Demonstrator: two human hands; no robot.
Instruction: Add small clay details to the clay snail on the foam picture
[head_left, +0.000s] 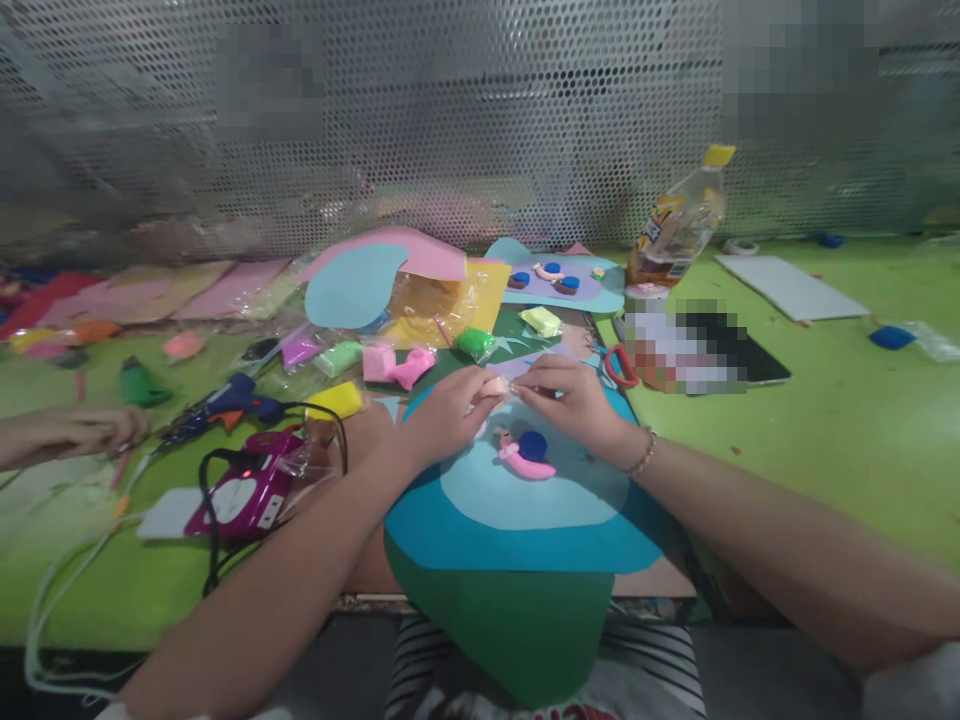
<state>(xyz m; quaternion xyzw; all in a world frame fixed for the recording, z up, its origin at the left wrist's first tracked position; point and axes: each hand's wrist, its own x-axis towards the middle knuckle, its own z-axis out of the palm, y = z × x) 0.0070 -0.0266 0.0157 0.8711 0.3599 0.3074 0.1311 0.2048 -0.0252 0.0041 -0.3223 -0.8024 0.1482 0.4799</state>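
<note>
My left hand (450, 408) is closed around a small lump of pale peach modelling clay (493, 386). Thumb and fingers of my right hand (570, 402) pinch together at the lump's right edge. Just below both hands, a clay snail with a pink body (525, 464) and a dark blue shell (533, 446) lies on a light blue paper shape (517, 505). That shape rests on a larger blue paper shape (450, 545), with dark green paper (517, 610) under it, overhanging the table's front edge.
Bagged clay, such as a yellow pack (335, 401) and a green pack (475, 343), lies behind and left. A purple device (259, 485) with cables and a blue glue gun (247, 400) sit left, near another person's hand (97, 432). Red-handled scissors (621, 367) and a bottle (679, 225) stand right.
</note>
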